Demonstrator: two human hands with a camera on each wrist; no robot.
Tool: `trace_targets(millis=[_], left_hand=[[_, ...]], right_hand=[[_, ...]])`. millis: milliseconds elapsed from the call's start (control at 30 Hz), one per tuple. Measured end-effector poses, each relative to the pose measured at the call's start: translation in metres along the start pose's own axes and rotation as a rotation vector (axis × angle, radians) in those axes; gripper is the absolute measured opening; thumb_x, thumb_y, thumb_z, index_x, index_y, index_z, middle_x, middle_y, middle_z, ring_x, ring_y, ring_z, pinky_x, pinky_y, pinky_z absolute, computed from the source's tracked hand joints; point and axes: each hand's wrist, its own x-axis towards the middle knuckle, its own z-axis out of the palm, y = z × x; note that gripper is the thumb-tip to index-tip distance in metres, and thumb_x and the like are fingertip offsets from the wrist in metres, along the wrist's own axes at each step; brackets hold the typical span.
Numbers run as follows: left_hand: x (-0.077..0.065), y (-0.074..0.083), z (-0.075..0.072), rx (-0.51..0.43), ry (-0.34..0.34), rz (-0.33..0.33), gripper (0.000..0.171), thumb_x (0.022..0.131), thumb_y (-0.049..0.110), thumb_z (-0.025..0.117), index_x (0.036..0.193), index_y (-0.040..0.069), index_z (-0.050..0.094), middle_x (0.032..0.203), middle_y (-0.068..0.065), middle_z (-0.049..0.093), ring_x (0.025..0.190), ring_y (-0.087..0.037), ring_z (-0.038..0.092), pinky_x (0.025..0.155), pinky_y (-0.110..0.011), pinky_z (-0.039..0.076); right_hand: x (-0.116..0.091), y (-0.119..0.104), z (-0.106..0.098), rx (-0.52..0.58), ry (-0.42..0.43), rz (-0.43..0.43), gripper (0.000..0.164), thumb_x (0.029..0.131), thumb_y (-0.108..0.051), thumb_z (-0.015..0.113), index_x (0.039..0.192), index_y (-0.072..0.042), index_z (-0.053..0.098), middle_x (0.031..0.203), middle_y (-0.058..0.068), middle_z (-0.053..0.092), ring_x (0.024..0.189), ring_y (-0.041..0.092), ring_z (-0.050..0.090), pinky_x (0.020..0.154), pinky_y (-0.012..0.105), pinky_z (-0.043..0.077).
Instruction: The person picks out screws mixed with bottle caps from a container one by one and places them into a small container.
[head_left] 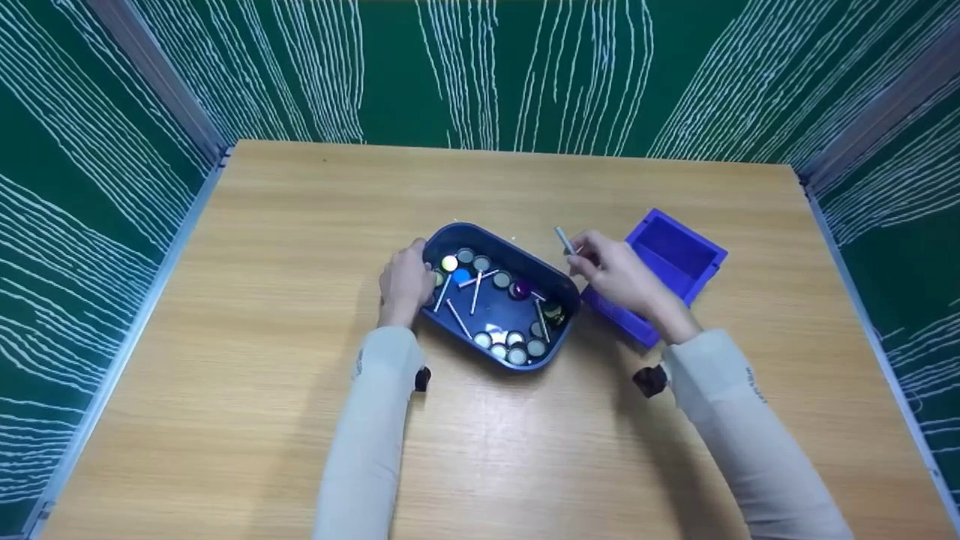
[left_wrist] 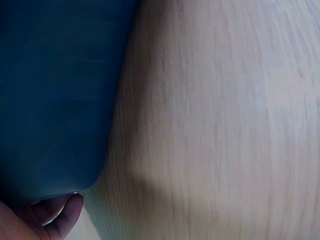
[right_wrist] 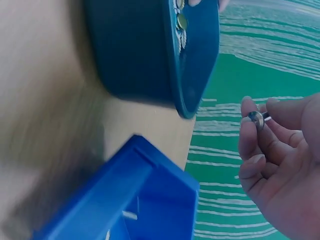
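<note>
My left hand (head_left: 407, 281) grips the left end of a dark blue tub (head_left: 496, 309), its fingers curled at the rim; the left wrist view shows fingertips (left_wrist: 70, 212) against the end wall. Inside the tub lie several bolts (head_left: 458, 319), round bottle caps (head_left: 517, 354), a yellow disc (head_left: 449, 263), a blue disc (head_left: 461, 277) and a purple round piece (head_left: 520, 289). My right hand (head_left: 616, 271) pinches a slim metal bolt (head_left: 564, 240) between thumb and fingers, past the tub's right end. In the right wrist view the bolt's round head (right_wrist: 257, 119) faces the camera.
An open purple-blue box (head_left: 694, 234) sits at an angle right of the tub, partly beneath my right forearm. A small pale piece (right_wrist: 129, 215) lies in it. The wooden table (head_left: 247, 300) is bordered by green panels (head_left: 397, 75) with white streaks.
</note>
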Motion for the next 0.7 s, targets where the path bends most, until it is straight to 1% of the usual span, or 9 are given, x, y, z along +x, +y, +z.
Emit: trace_targets(millis=[100, 200, 333, 400, 533, 700], left_hand=[[0.0, 0.0, 0.0, 0.0, -0.002, 0.0, 0.043, 0.099, 0.018, 0.053, 0.142, 0.015, 0.049, 0.136, -0.013, 0.061, 0.118, -0.033, 0.062, 0.094, -0.051, 0.051], [0.0, 0.0, 0.0, 0.002, 0.001, -0.002, 0.043, 0.098, 0.018, 0.054, 0.141, 0.016, 0.05, 0.135, -0.012, 0.062, 0.117, -0.034, 0.062, 0.094, -0.051, 0.051], [-0.001, 0.0, 0.0, 0.001, 0.005, 0.001, 0.041, 0.098, 0.018, 0.054, 0.139, 0.016, 0.051, 0.131, -0.012, 0.064, 0.115, -0.035, 0.063, 0.092, -0.052, 0.051], [-0.002, 0.0, -0.001, 0.0, 0.004, 0.006, 0.04, 0.098, 0.018, 0.054, 0.138, 0.015, 0.052, 0.13, -0.013, 0.064, 0.114, -0.036, 0.063, 0.091, -0.052, 0.051], [-0.002, 0.0, -0.001, 0.009, 0.012, 0.015, 0.039, 0.097, 0.017, 0.054, 0.136, 0.016, 0.053, 0.127, -0.014, 0.065, 0.112, -0.037, 0.064, 0.089, -0.053, 0.052], [-0.002, -0.001, -0.001, 0.023, 0.029, 0.022, 0.039, 0.095, 0.016, 0.055, 0.134, 0.016, 0.054, 0.125, -0.014, 0.067, 0.11, -0.037, 0.065, 0.086, -0.053, 0.053]], right_hand=[[-0.002, 0.004, -0.009, -0.025, -0.009, 0.042, 0.021, 0.102, -0.014, 0.05, 0.117, -0.001, 0.056, 0.098, 0.018, 0.07, 0.087, 0.029, 0.066, 0.07, 0.027, 0.051], [-0.004, 0.009, -0.018, -0.06, -0.021, 0.069, 0.022, 0.103, -0.015, 0.048, 0.118, 0.0, 0.055, 0.101, 0.019, 0.069, 0.092, 0.033, 0.068, 0.075, 0.035, 0.055], [-0.008, 0.017, -0.027, -0.116, -0.033, 0.096, 0.024, 0.103, -0.014, 0.047, 0.12, 0.002, 0.054, 0.105, 0.022, 0.069, 0.098, 0.035, 0.068, 0.083, 0.046, 0.055], [-0.01, 0.023, -0.032, -0.135, -0.042, 0.122, 0.026, 0.104, -0.015, 0.047, 0.121, 0.003, 0.053, 0.107, 0.023, 0.068, 0.1, 0.036, 0.067, 0.085, 0.048, 0.054], [-0.014, 0.034, -0.039, -0.191, -0.036, 0.144, 0.024, 0.103, -0.013, 0.047, 0.12, 0.003, 0.053, 0.108, 0.023, 0.068, 0.1, 0.036, 0.067, 0.082, 0.046, 0.052], [-0.019, 0.046, -0.046, -0.266, -0.04, 0.17, 0.019, 0.101, -0.01, 0.047, 0.114, 0.003, 0.052, 0.103, 0.023, 0.067, 0.089, 0.032, 0.064, 0.071, 0.039, 0.047]])
